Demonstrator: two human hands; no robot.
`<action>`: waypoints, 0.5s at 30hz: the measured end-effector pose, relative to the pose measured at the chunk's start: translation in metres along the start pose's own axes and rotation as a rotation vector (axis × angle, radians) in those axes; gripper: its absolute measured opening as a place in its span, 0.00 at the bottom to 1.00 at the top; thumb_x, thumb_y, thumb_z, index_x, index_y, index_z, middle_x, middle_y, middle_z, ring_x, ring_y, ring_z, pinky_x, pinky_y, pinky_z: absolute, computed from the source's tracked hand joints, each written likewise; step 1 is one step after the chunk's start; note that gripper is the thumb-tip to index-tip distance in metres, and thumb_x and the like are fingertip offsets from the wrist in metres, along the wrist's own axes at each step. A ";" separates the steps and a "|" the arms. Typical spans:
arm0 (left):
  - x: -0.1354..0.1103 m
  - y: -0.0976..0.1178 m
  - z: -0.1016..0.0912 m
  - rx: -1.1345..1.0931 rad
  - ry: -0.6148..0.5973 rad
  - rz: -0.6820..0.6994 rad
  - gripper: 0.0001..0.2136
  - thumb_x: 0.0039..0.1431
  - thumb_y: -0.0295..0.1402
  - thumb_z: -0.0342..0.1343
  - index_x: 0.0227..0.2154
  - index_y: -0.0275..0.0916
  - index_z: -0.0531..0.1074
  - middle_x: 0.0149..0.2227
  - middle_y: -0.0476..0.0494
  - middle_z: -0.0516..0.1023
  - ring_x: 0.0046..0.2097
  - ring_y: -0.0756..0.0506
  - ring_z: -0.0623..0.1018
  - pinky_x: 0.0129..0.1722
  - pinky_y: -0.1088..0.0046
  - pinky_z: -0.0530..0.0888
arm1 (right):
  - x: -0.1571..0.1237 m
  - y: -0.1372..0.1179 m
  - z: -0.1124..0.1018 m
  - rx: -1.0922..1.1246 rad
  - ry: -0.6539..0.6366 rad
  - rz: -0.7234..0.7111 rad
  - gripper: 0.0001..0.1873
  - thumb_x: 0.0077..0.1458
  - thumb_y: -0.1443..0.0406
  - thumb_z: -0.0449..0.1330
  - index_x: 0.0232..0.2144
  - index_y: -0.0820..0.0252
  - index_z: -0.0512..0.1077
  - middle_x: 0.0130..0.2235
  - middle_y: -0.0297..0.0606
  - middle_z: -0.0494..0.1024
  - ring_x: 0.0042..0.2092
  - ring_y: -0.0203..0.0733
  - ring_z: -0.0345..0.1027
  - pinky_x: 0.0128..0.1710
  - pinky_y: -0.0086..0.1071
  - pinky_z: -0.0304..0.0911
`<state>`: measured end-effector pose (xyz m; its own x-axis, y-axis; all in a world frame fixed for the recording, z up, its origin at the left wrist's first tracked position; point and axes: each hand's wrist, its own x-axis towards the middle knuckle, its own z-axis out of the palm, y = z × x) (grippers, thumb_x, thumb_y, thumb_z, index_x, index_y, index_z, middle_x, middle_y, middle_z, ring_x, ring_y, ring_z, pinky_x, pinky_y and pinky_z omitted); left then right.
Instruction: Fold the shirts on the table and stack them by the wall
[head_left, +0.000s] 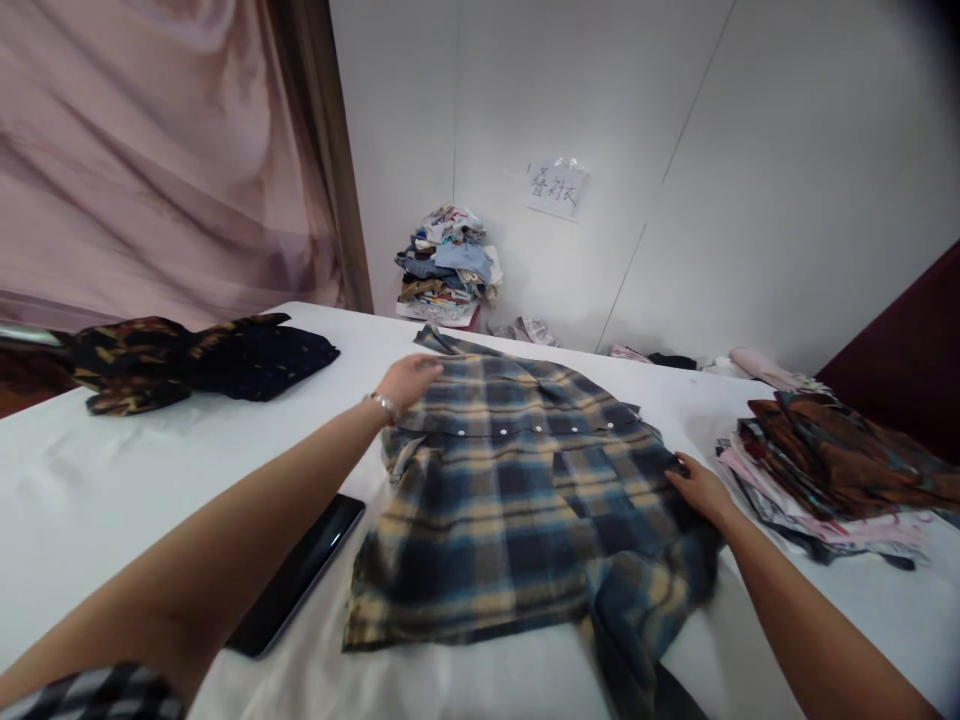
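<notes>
A plaid button-up shirt (495, 500) in dark blue, grey and tan lies spread sideways on the white table, its row of white buttons running left to right. At its upper left edge, my left hand (409, 381) has its fingers closed on the cloth. My right hand (702, 488) pinches the fabric at the right end, thumb on top. One sleeve (637, 600) is bunched at the lower right and hangs toward the near edge; the other reaches to the far left. Some of the cloth is blurred.
Under my left forearm lies a black phone (307, 570). Dark patterned garments (202, 360) sit at the left, a folded stack of shirts (832, 470) at the right. Behind the table's far edge stands a clothes pile (450, 260), below a handwritten paper sign (556, 190) on the wall.
</notes>
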<state>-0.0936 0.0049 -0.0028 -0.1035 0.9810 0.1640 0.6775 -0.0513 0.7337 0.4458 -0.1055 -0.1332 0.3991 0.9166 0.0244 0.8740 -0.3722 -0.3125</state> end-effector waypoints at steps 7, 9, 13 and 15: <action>-0.182 -0.052 -0.011 0.113 -0.355 0.496 0.15 0.59 0.45 0.52 0.41 0.44 0.78 0.44 0.44 0.82 0.43 0.44 0.80 0.45 0.71 0.77 | -0.111 0.011 -0.028 0.256 0.160 -0.165 0.30 0.50 0.49 0.55 0.50 0.60 0.74 0.46 0.48 0.80 0.46 0.57 0.74 0.44 0.46 0.70; -0.222 -0.066 -0.016 0.205 -0.347 0.586 0.16 0.56 0.47 0.57 0.44 0.49 0.78 0.47 0.46 0.81 0.46 0.42 0.81 0.46 0.70 0.78 | -0.159 0.006 -0.033 0.361 -0.008 -0.176 0.30 0.52 0.48 0.55 0.52 0.54 0.74 0.41 0.43 0.82 0.39 0.55 0.76 0.36 0.45 0.73; -0.259 -0.094 -0.011 0.444 -0.198 0.698 0.18 0.53 0.47 0.59 0.47 0.55 0.77 0.51 0.50 0.80 0.49 0.38 0.80 0.48 0.65 0.80 | -0.239 -0.001 -0.036 0.476 -0.269 -0.247 0.27 0.50 0.50 0.60 0.55 0.29 0.69 0.41 0.34 0.82 0.39 0.57 0.77 0.32 0.46 0.74; -0.257 -0.103 -0.006 0.529 -0.109 0.723 0.15 0.57 0.45 0.54 0.44 0.53 0.79 0.49 0.50 0.80 0.49 0.38 0.80 0.47 0.64 0.80 | -0.263 -0.007 -0.034 0.526 -0.323 -0.309 0.34 0.47 0.54 0.65 0.57 0.23 0.65 0.46 0.32 0.81 0.47 0.58 0.76 0.43 0.47 0.73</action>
<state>-0.1411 -0.2434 -0.1174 0.5293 0.7562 0.3848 0.7996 -0.5963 0.0719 0.3443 -0.3485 -0.1052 -0.0204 0.9972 -0.0722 0.6514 -0.0415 -0.7576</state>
